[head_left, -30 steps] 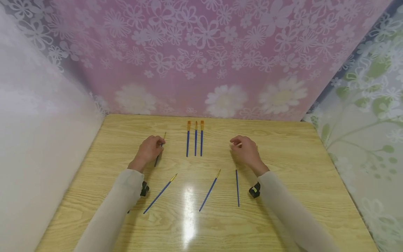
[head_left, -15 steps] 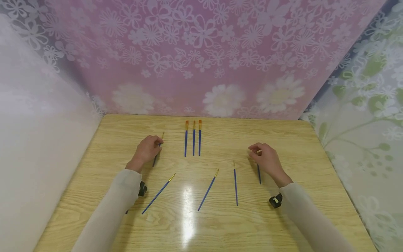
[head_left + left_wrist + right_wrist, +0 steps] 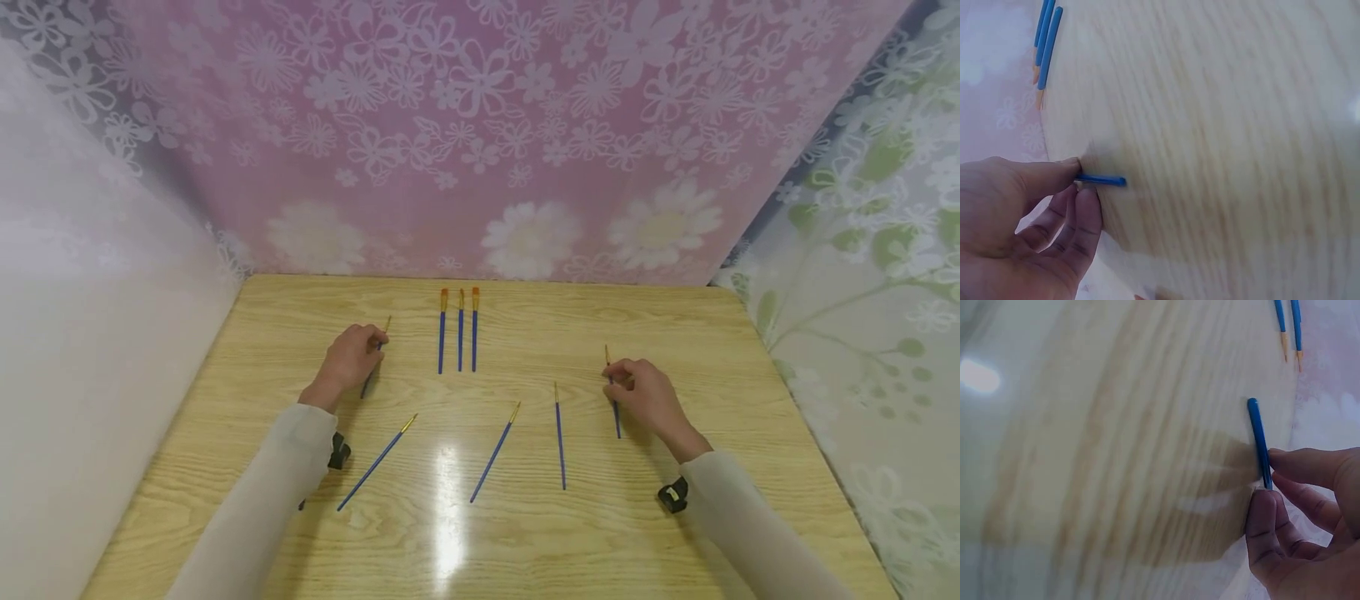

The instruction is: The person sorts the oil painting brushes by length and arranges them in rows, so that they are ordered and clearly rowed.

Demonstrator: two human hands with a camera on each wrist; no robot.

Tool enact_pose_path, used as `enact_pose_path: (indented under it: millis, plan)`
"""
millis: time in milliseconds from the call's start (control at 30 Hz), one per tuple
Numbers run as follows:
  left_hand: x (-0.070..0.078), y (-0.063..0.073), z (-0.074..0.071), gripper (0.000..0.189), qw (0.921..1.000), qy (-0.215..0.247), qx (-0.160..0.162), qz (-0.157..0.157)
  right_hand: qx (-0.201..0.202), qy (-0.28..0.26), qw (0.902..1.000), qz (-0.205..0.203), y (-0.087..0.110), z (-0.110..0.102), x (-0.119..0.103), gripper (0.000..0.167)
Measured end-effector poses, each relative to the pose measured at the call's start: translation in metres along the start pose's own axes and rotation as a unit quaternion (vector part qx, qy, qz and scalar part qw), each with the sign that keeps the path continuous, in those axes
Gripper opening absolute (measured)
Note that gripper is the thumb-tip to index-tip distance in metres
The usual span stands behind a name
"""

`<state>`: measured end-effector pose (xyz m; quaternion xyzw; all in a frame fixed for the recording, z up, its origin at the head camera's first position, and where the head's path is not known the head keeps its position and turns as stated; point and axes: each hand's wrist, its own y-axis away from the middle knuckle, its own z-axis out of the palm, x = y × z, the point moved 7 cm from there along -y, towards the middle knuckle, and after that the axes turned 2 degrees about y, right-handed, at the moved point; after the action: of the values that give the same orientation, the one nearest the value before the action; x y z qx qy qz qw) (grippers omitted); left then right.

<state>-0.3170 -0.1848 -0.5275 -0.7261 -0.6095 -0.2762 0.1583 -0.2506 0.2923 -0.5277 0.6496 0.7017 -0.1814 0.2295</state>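
Note:
My left hand (image 3: 348, 362) pinches a thin blue-handled paintbrush (image 3: 367, 385) between thumb and fingers, left of the middle. In the left wrist view only the end of that brush's blue handle (image 3: 1104, 180) sticks out past the fingertips. On the right side, my right hand (image 3: 652, 396) has thumb and fingertips on either side of another slim blue paintbrush (image 3: 617, 417), its bristles pointing to the back. The right wrist view shows the thumb against this brush's handle (image 3: 1259, 434), with the fingers hiding its lower part.
Three paintbrushes with orange bristles stand in a row at the back, the middle one (image 3: 461, 342) narrower. Thinner brushes lie nearer: one left (image 3: 378, 460), one central (image 3: 495, 454), one right (image 3: 560, 446). A blue handle end (image 3: 302, 505) peeks from beside the left sleeve. Floral curtains (image 3: 480, 125) border the wooden table.
My right hand has moved right and nearer to me, from above the table to the rightmost brush, and now takes its handle. The left hand stays almost still with its brush.

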Motion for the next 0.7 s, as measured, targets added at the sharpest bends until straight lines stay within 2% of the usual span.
enact_pose_path:
  millis: [267,433,533,700]
  plan:
    - [-0.008,-0.002,-0.007,0.033,0.9996,-0.020,-0.016,0.012,-0.013,0.006,0.9999,-0.002,-0.002,0.002,0.001,0.025]
    - [-0.014,-0.004,-0.011,0.035,0.9995,-0.007,-0.028,-0.011,-0.016,0.016,0.9997,-0.005,-0.001,0.000,-0.001,0.023]
    - [-0.015,-0.004,-0.012,0.033,0.9992,-0.011,-0.032,-0.020,-0.017,0.016,0.9997,-0.012,-0.001,-0.001,-0.002,0.028]
    - [-0.011,-0.004,-0.014,0.025,0.9985,-0.041,-0.034,-0.009,-0.012,0.020,0.9995,-0.021,-0.001,-0.003,-0.002,0.037]
